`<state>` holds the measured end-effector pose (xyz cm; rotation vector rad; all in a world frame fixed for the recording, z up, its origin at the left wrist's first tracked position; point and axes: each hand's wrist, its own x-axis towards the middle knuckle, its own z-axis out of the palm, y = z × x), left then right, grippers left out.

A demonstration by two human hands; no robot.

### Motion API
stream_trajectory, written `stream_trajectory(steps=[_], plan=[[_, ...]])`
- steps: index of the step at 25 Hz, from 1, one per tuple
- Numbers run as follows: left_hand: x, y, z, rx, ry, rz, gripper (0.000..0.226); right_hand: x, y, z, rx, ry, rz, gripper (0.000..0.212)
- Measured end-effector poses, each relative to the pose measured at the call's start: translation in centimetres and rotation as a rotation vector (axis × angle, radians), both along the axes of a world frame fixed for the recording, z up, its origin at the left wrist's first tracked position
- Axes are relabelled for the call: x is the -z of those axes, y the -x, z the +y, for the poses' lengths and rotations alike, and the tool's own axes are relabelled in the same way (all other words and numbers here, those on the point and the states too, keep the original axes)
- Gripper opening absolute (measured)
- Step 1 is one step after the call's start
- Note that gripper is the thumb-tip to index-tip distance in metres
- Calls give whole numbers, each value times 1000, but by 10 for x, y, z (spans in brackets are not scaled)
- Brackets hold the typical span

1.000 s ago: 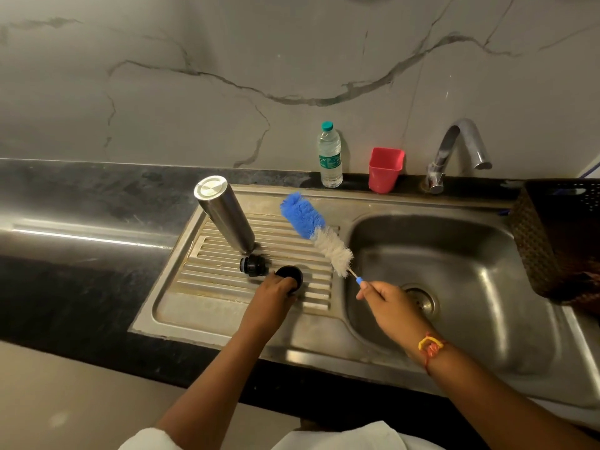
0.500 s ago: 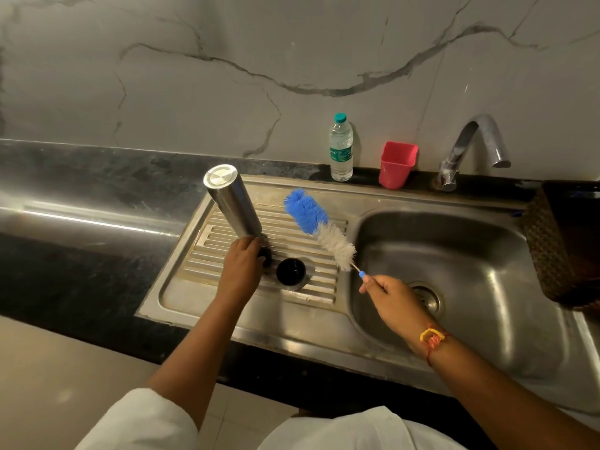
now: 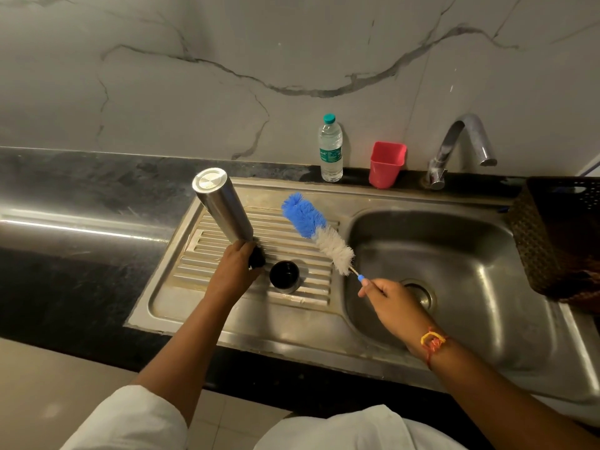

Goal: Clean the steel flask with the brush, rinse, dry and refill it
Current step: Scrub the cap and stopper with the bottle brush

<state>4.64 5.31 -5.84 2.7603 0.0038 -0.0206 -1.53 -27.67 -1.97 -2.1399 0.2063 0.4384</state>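
I saw the left hand clenched round the lower, neck end of the steel flask. The flask was upside down at the ribbed drainboard, its base tilting up and away from the hand. The black cap sat just right of that hand. The right hand pinched the brush by its handle tip, bristles raised beside the flask.

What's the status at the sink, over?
Left hand grips steel flask at its lower end, base up. Right hand holds brush by handle, bristles off flask. Black cup on drainboard beside left hand.
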Motion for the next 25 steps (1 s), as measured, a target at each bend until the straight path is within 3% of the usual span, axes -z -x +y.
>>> stream_trajectory(steps=[4, 6, 9, 12, 16, 20, 22, 25], plan=[[-25, 4, -25, -133, 328, -210, 56, -11, 3, 1, 13, -16, -9, 35], [-43, 1, -46, -284, 744, -175, 48, -21, 6, 1, 33, -45, -29, 34], [-63, -14, -77, -443, 1542, 24, 36, -42, 10, 0, 62, -94, -88, 30], [-71, -31, -94, -539, 1982, 175, 44, -62, 11, 0, 63, -109, -158, 28], [-82, -46, -115, -359, 2100, 221, 46, -70, 8, -6, 52, -59, -208, 28], [-94, -67, -126, -428, 2217, 143, 51, -66, 12, -20, 69, -57, -203, 28], [-96, -74, -126, -435, 2202, 107, 55, -64, 17, -28, 54, -63, -177, 28], [-93, -70, -135, -313, 2094, 210, 59, -70, 8, -30, 63, -68, -193, 29]])
